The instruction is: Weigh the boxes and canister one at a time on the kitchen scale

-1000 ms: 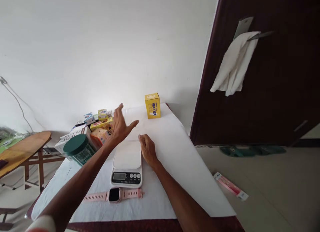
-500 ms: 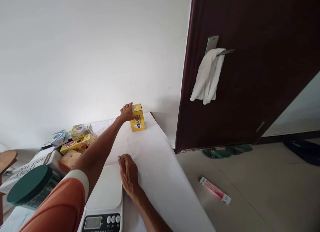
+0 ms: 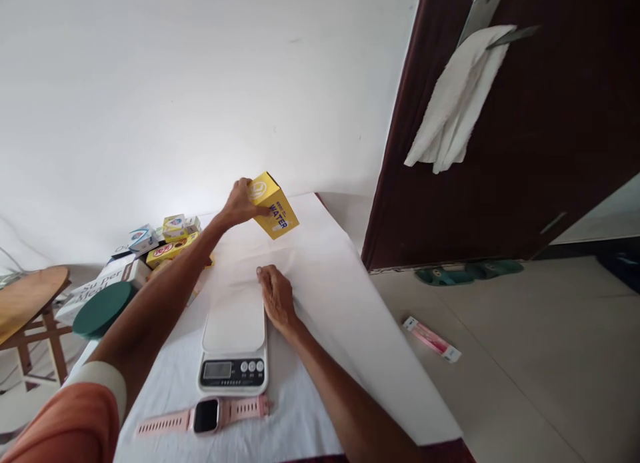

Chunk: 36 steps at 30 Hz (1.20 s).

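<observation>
My left hand [image 3: 241, 202] grips a yellow cardboard box [image 3: 280, 213] printed "WATER". Its fingers lie across the top and the thumb presses the front; the box is tilted and appears held up over the far end of the table. My right hand [image 3: 278, 296] rests loosely curled on the white cloth, at the right far corner of a white digital scale [image 3: 235, 330], with nothing visible in it. The scale's platform is bare and its display looks blank. Nearer me lies a pink-strapped smartwatch [image 3: 206, 415], dark screen up.
Several small boxes [image 3: 174, 228], a white "Super Meal" carton [image 3: 117, 271] and a green-lidded tub [image 3: 104, 310] crowd the table's left side. A round wooden stool [image 3: 33, 300] stands beyond. Slippers [image 3: 445, 275] and a pink-and-white box [image 3: 433, 340] lie on the floor at right, near a dark door [image 3: 500, 150].
My left hand has lifted and tilted the yellow box, which stood upright on the cloth before. My right hand stays curled by the scale. The view has shifted, bringing the watch into sight.
</observation>
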Motion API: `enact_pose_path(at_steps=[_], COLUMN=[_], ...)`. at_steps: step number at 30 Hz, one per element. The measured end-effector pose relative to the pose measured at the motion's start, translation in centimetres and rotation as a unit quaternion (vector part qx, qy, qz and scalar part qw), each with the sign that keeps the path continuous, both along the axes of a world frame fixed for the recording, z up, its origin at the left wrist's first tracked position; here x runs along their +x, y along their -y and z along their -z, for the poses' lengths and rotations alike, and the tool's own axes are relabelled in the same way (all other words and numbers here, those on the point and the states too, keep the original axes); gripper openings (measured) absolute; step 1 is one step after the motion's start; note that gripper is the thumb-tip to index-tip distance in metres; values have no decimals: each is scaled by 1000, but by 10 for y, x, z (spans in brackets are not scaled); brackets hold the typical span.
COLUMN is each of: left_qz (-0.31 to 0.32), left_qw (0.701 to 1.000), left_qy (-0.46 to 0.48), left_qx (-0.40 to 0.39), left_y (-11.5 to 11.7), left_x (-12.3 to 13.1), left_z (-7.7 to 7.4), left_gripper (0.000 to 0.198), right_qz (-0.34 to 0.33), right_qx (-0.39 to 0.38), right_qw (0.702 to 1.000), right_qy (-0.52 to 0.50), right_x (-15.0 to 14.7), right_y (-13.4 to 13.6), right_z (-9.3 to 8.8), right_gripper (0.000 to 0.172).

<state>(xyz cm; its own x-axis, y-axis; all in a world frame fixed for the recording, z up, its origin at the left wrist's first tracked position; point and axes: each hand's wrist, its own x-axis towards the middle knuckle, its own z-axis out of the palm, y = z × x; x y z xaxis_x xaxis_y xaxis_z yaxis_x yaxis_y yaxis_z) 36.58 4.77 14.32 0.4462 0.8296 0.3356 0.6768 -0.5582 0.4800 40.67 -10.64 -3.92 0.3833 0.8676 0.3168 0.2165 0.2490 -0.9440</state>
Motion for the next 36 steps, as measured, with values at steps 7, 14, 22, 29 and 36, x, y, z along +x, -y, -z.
enact_pose_path(at_steps=[7, 14, 22, 29, 36], left_qz=[16, -12, 11, 25, 72], left_qw=[998, 994, 989, 995, 970], left_qy=[-41, -105, -129, 32, 190], left_qx=[45, 8, -65, -95, -135], left_y=[107, 176, 167, 175, 188], left_x=[-111, -159, -157, -180, -177], left_z=[-52, -19, -19, -13, 39], left_gripper=[84, 85, 89, 102, 110], right_qz=[29, 11, 1, -8, -6], right_qx=[-26, -21, -25, -39, -65], right_qw=[996, 998, 1000, 999, 998], right_qy=[-77, -51, -8, 10, 10], right_x=[7, 6, 6, 8, 5], right_y=[-3, 6, 8, 10, 14], right_z=[9, 7, 6, 6, -4], right_gripper=[35, 42, 44, 47, 54])
